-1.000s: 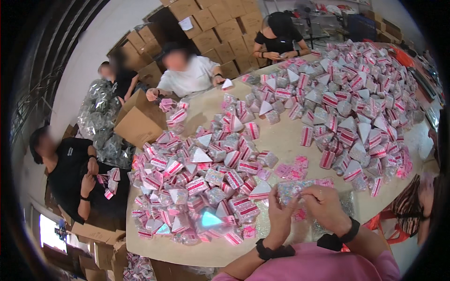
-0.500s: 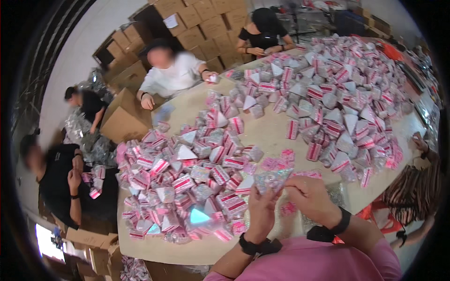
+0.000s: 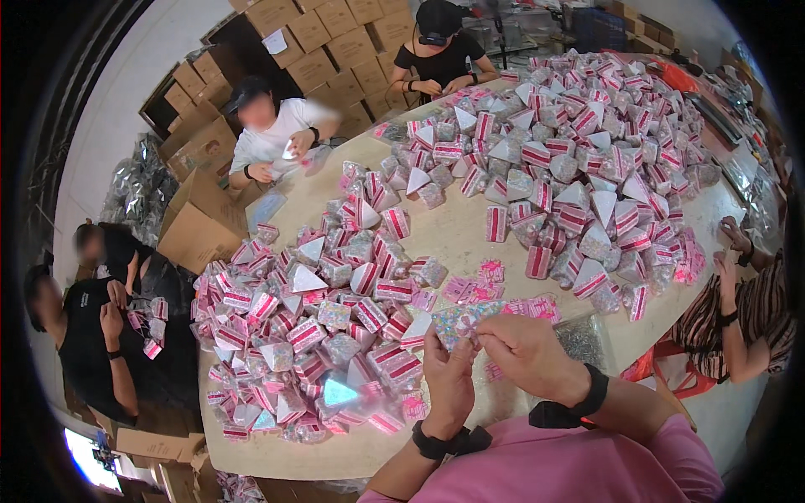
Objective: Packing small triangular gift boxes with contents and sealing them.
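Note:
Near the table's front edge, my left hand (image 3: 449,377) grips a small triangular cake-slice-shaped piece (image 3: 457,321) with a glittery, iridescent face. My right hand (image 3: 537,356) has its fingers pinched together at the piece's right corner; whatever lies between those fingertips is hidden. Just beyond both hands lie pink printed tags (image 3: 476,289), and another pink cluster of tags (image 3: 537,308) sits by my right knuckles. Left of my hands spreads a heap of pink-and-white striped cake-slice pieces (image 3: 306,335) in clear wrapping.
A larger heap of wrapped slices (image 3: 579,168) covers the table's far right. A clear container of small shiny bits (image 3: 587,342) stands beside my right forearm. Several people work around the table (image 3: 453,226). An open carton (image 3: 201,222) stands at its left.
The held piece has turned, so its glittery face shows more fully. My right hand stays against it. Across the table, the person in white has brought both hands together around a white piece.

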Available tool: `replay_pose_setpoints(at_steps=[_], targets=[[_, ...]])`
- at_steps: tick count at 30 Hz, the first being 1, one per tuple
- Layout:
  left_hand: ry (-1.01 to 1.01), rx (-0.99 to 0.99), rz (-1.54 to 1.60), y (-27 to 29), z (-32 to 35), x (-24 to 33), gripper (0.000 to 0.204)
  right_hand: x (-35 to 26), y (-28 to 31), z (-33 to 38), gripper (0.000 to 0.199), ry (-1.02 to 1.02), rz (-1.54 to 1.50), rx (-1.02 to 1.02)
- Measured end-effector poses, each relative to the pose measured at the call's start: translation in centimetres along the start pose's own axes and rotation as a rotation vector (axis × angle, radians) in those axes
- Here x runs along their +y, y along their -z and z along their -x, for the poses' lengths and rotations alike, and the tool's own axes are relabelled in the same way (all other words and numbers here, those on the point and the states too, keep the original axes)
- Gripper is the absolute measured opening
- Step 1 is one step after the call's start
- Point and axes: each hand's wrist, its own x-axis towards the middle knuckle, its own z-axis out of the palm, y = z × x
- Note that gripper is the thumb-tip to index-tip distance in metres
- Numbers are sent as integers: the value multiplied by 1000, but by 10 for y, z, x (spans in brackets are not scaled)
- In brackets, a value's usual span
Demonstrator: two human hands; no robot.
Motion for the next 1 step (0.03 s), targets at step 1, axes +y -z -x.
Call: replay_pose_setpoints(at_steps=[1], targets=[[-17,-19,1,2,-1,-2,56,1,0,0,13,2,-5,4]])
